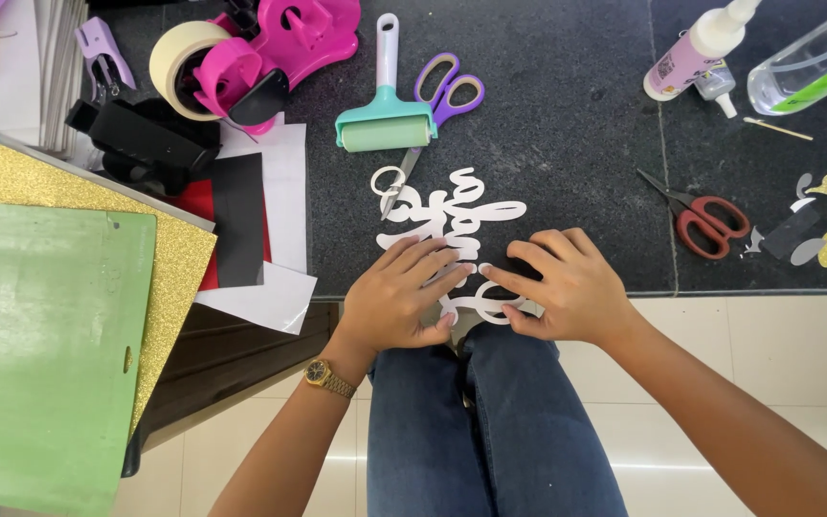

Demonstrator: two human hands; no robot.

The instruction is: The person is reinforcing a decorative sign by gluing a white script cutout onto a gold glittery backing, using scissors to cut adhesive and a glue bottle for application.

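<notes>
Both hands, left hand (396, 292) and right hand (567, 282), press flat with fingers spread on the white paper cutout (452, 215) at the dark worktop's (567, 124) near edge.

Your left hand (396, 299) and right hand (567, 285) press flat on a white paper cutout (452, 215) at the dark desk (567, 124) edge, fingertips nearly meeting. Teal roller (385, 123) and purple scissors (447, 91) just beyond; red scissors (705, 222) to the right; green mat (40, 345) left.

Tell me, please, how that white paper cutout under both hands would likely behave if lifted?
The white paper cutout is thin, looping strips, so it would probably flop and sag. Its narrow joins look easy to tear. Both the left hand and right hand press it flat.
</notes>
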